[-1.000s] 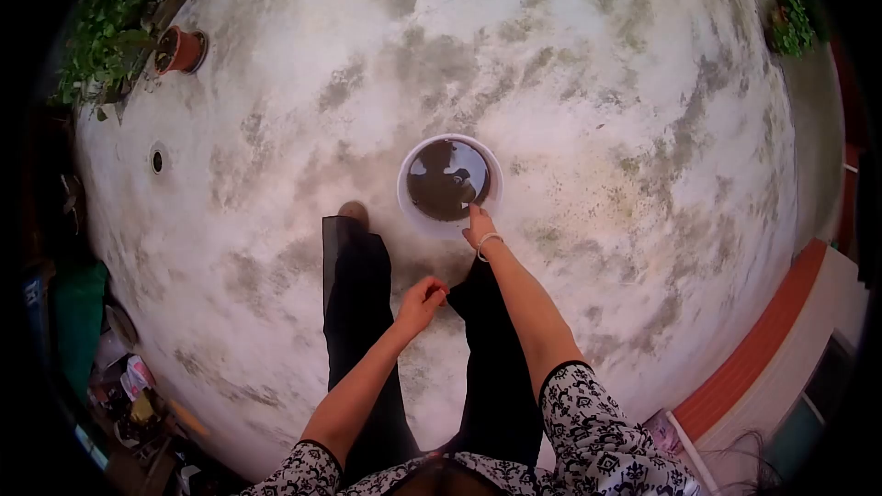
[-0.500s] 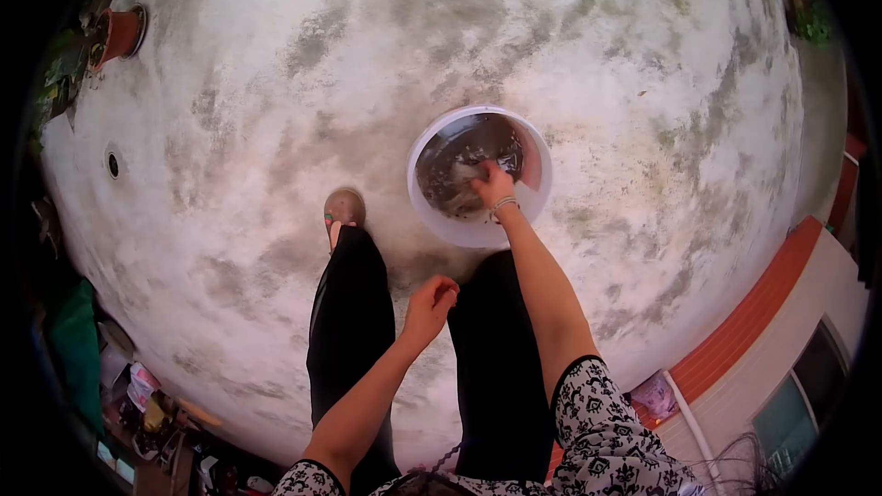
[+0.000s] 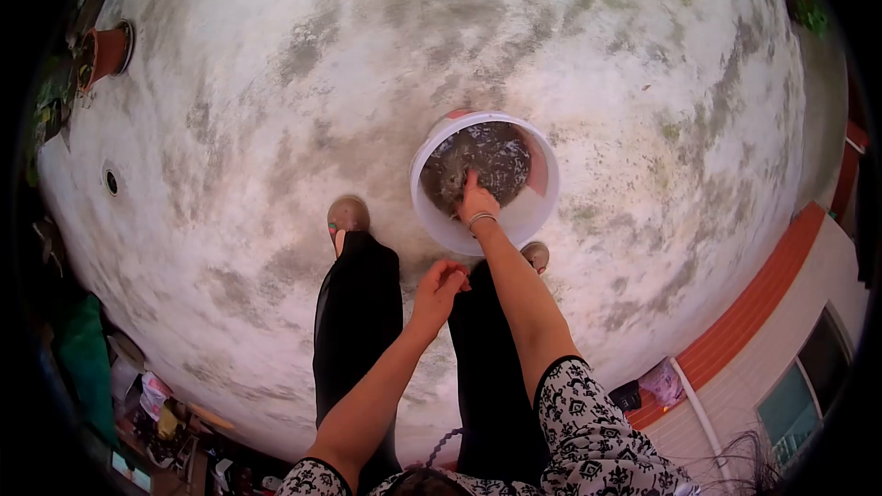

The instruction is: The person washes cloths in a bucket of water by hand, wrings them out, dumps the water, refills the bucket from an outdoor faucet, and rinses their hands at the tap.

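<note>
A white bucket (image 3: 542, 211) with dark, murky liquid (image 3: 491, 152) and floating bits stands on the ground in front of me. My right hand (image 3: 478, 202) reaches down inside it, with the fingertips in the liquid. Those fingertips are hidden, so whether they grip anything cannot be made out. Bracelets (image 3: 480, 219) circle that wrist. Over my thighs, below the bucket, hovers my left hand (image 3: 439, 289). Its fingers are curled in with the thumb against them, and nothing shows in them.
Stained pale concrete (image 3: 276, 129) spreads around the bucket. My sandalled foot (image 3: 349, 213) is left of it. A plant pot (image 3: 106, 52) and a drain hole (image 3: 111, 182) lie at far left. Clutter (image 3: 170, 418) fills the lower left; a brick-edged wall (image 3: 763, 294) runs along the right.
My right hand has shifted left within the bucket, and the liquid looks stirred. The left hand has risen slightly, still curled. My right foot now shows beside the bucket.
</note>
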{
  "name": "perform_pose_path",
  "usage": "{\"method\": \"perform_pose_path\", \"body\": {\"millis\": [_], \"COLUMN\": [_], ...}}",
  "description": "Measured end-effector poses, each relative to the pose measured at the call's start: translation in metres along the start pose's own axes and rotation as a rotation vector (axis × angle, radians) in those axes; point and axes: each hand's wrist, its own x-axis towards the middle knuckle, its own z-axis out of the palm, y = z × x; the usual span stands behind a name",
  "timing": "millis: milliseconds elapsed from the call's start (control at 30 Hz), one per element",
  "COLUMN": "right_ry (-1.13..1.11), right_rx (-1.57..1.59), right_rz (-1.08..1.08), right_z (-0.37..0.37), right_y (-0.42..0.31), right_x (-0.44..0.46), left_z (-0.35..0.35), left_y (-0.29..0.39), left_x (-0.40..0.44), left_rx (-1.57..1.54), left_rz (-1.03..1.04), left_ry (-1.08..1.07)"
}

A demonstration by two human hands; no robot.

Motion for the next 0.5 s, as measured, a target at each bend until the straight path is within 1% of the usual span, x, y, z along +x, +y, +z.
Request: {"method": "perform_pose_path", "body": {"millis": [33,67,100,133,167,233,300,333,367,433,467,500], "right_ry": [0.0,0.087,0.175,0.058,0.061,0.012,0.195,0.215,0.235,0.089,0.106,0.171], "right_rx": [0.0,0.187,0.373,0.317,0.316,0.721,0.805,0.893,0.981,1.128,1.089,1.085], "right_rz": [0.0,0.081,0.167,0.045,0.049,-0.163,-0.363,-0.373,-0.381,-0.279,-0.271,-0.327], "right_z": [0.002,-0.004,-0.005,-0.008,-0.02,-0.035,-0.059,-0.068,-0.076,-0.096,-0.106,-0.103], "right_y": [0.011,0.02,0.028,0.033,0.034,0.036,0.034,0.03,0.023,0.01,0.002,-0.002], "right_x": [0.005,0.003,0.0,-0.006,-0.019,-0.056,-0.1,-0.12,-0.14,-0.177,-0.191,-0.2], "left_z": [0.001,0.002,0.002,0.004,0.008,0.012,0.017,0.021,0.023,0.026,0.031,0.038], "left_y": [0.005,0.005,0.002,0.003,0.007,0.016,0.016,0.013,0.009,0.002,0.012,0.027], "left_x": [0.002,0.004,0.005,0.006,0.009,0.012,0.017,0.022,0.027,0.04,0.04,0.038], "left_rx": [0.017,0.016,-0.005,-0.025,-0.026,-0.152,-0.209,-0.27,-0.268,-0.436,-0.432,-0.471], "left_rz": [-0.015,-0.016,-0.058,-0.1,-0.101,-0.11,-0.143,-0.171,-0.171,-0.047,-0.047,-0.061], "left_ry": [0.021,0.02,0.027,0.034,0.03,0.131,0.149,0.163,0.159,0.14,0.14,0.144]}}
